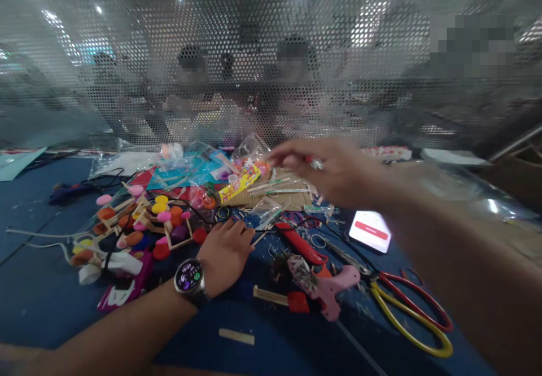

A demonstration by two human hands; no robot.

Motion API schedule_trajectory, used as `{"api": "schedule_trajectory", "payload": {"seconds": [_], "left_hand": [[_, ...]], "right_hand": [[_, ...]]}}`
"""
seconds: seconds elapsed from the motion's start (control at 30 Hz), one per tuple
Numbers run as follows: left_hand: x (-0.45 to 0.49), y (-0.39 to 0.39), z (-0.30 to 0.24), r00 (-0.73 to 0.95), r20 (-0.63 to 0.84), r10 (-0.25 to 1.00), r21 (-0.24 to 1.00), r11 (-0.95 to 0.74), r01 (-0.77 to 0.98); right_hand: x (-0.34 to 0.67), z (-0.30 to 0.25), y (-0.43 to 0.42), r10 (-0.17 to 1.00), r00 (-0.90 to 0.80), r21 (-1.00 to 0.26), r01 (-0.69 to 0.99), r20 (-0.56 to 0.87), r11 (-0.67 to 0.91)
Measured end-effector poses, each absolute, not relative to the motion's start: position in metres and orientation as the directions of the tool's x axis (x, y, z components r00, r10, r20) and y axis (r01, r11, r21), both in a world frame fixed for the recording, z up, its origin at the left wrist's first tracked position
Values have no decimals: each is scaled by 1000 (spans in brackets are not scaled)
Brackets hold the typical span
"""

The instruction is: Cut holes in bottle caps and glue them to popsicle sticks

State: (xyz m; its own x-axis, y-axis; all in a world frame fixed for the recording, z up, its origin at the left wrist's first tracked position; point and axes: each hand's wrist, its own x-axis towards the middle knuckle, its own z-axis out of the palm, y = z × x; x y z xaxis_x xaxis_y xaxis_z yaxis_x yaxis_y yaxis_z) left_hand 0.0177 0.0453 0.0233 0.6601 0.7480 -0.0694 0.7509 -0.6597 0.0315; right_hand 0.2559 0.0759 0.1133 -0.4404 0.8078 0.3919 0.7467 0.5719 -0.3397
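Note:
My left hand (226,257), with a watch (189,278) on its wrist, rests palm down on the blue table among small scraps. Its fingertips are bent out of sight; a thin wooden stick (260,238) shows beside the thumb, and I cannot tell whether it is held. Blurred by motion, my right hand (324,167) reaches over the back of the pile, fingers stretched out and nothing visible in them. Nearest it are a yellow packet (241,185) and clear plastic bags (252,149). Left of my left hand stand small wooden stick frames (148,221) with coloured round pieces.
A pink glue gun (334,288), a red-handled cutter (301,244), red-and-yellow scissors (412,314) and a lit phone (370,231) lie at right. A purple-and-white device (127,285) sits at left. One flat stick (236,336) lies in front. A perforated metal screen (237,99) stands behind; people show through it.

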Motion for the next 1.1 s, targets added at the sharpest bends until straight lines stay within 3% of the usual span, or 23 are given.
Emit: {"api": "schedule_trajectory", "payload": {"seconds": [0.13, 0.3, 0.5, 0.7, 1.1], "left_hand": [[19, 45, 26, 646, -82, 759, 7, -647, 762], [18, 46, 26, 617, -95, 781, -36, -622, 782], [18, 47, 28, 594, -99, 799, -85, -601, 795], [18, 48, 28, 541, -64, 839, -124, -544, 830], [16, 49, 32, 527, -51, 848, -122, -529, 840]], "right_hand": [[245, 58, 87, 784, -584, -241, 747, 210, 620], [231, 16, 85, 692, -704, -232, 655, 157, 719], [222, 20, 81, 663, -735, -177, 640, 143, 748], [213, 28, 79, 641, -767, -96, 635, 41, 766], [184, 37, 83, 581, -807, 39, 580, -107, 814]]}}
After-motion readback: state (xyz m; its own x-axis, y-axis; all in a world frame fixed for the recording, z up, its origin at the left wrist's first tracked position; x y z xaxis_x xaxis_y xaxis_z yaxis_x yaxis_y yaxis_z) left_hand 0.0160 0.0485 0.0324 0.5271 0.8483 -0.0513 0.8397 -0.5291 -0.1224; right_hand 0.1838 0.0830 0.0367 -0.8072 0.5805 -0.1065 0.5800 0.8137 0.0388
